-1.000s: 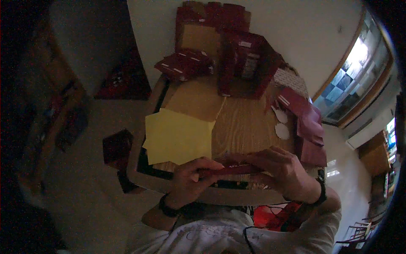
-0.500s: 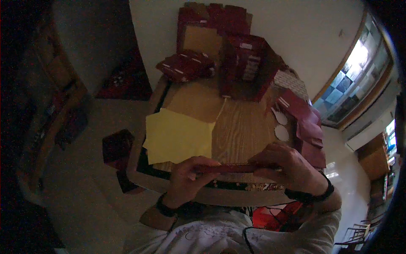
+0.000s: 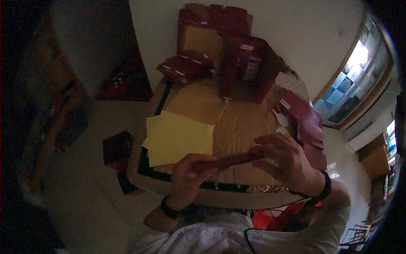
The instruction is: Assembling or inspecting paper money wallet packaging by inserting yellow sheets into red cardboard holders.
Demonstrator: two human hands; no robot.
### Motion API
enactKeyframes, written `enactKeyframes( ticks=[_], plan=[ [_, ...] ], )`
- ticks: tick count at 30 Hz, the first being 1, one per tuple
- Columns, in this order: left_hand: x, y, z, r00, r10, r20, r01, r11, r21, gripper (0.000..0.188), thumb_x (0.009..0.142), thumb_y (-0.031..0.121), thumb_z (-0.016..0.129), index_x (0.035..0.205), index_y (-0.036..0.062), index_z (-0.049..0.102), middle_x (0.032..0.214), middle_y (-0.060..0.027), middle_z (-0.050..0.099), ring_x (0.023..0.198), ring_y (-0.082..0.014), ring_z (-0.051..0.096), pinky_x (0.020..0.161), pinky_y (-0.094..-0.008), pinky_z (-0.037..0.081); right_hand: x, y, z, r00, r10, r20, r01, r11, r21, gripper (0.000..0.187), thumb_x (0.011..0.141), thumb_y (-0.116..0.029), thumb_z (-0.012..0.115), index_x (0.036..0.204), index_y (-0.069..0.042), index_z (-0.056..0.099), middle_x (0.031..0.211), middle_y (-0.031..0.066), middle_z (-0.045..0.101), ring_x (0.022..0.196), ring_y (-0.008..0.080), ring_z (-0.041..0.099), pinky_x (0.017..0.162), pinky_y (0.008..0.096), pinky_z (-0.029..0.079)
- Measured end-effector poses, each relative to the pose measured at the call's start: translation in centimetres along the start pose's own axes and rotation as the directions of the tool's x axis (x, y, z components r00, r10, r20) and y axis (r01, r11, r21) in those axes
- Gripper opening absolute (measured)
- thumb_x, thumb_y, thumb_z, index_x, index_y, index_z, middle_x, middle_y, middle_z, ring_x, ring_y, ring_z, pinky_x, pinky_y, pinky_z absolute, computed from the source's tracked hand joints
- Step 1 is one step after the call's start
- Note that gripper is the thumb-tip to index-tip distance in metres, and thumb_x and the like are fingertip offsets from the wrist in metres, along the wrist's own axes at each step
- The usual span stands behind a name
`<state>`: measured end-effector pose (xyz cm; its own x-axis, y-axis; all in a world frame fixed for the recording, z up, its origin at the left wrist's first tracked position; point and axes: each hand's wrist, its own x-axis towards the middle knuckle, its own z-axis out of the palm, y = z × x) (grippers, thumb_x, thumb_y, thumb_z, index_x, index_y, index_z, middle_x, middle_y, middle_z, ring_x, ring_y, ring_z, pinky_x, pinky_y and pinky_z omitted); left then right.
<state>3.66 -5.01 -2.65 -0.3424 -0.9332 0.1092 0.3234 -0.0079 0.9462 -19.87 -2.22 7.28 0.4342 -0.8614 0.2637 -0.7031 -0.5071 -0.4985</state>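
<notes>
A narrow dark red folded piece [image 3: 234, 161], perhaps card, is held above the near edge of the table [image 3: 237, 127], with its right end tilted higher. Its left end is pinched in my left hand [image 3: 186, 174], thumb along its near side. At the other end, my right hand [image 3: 287, 161] grips with thumb and fingers, knuckles bent. Beyond my left hand lie yellow paper sheets [image 3: 179, 139]. White paper cutouts [image 3: 281, 119] lie beyond my right hand, partly hidden by it. The dim light leaves the piece's exact kind unclear.
A dark red box [image 3: 243, 63] stands at the back, next to a stack of dark red folded packets [image 3: 186, 67]. Red folded sheets [image 3: 311, 127] line the right edge. Small scraps [image 3: 266, 189] lie along the near edge. Something bright red [image 3: 275, 216] sits below the table edge.
The red piece has tilted, its right end rising. My right hand has moved up and away from me, covering more of the white cutouts. My left hand still holds the left end.
</notes>
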Motion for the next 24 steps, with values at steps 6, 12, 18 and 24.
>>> enactKeyframes(
  ticks=[6,12,18,24],
  plan=[
    [-0.4,0.8,0.4,1.0,0.007,0.005,-0.007,0.998,-0.059,0.03,0.078,0.001,0.067,0.105,0.0023,0.055,0.097,-0.0105,0.063,0.093,-0.0163,0.06,0.084,-0.0305,0.049,-2.4,-1.5,0.3,0.943,-0.307,-0.128,0.205,0.838,-0.505,0.036,0.069,-0.015,0.069,0.102,-0.006,0.063,0.093,0.0102,0.062,0.08,0.0264,0.06,0.07,0.0381,0.048],
    [-0.4,-2.7,-3.7,0.856,-0.359,0.372,0.42,0.902,-0.096,0.037,0.077,0.012,0.071,0.109,0.0036,0.053,0.104,-0.0093,0.061,0.094,-0.0168,0.059,0.084,-0.0308,0.048,-3.0,-1.7,-0.1,0.984,-0.105,-0.146,0.067,0.967,-0.244,0.039,0.066,-0.015,0.068,0.103,-0.007,0.063,0.089,0.0094,0.062,0.079,0.027,0.06,0.066,0.0387,0.048],
    [-2.7,-3.6,-2.7,0.79,-0.407,0.458,0.164,0.861,0.482,0.063,0.072,0.035,0.076,0.12,0.0042,0.051,0.112,-0.0111,0.058,0.102,-0.0209,0.055,0.091,-0.0371,0.043,-4.0,-1.1,1.2,0.979,-0.158,-0.125,0.127,0.966,-0.227,0.036,0.068,-0.013,0.066,0.104,-0.008,0.062,0.093,0.0085,0.062,0.079,0.0261,0.06,0.066,0.0387,0.047],
    [-2.3,-2.0,-1.7,0.667,-0.092,0.74,-0.109,0.969,0.22,0.073,0.077,0.03,0.072,0.136,0.0062,0.036,0.132,-0.0125,0.044,0.12,-0.0215,0.044,0.101,-0.0355,0.035,-4.7,-1.5,2.1,0.961,-0.249,-0.124,0.217,0.95,-0.224,0.04,0.068,-0.014,0.064,0.107,-0.01,0.061,0.102,0.01,0.062,0.082,0.0258,0.06,0.068,0.0382,0.046]
  ],
)
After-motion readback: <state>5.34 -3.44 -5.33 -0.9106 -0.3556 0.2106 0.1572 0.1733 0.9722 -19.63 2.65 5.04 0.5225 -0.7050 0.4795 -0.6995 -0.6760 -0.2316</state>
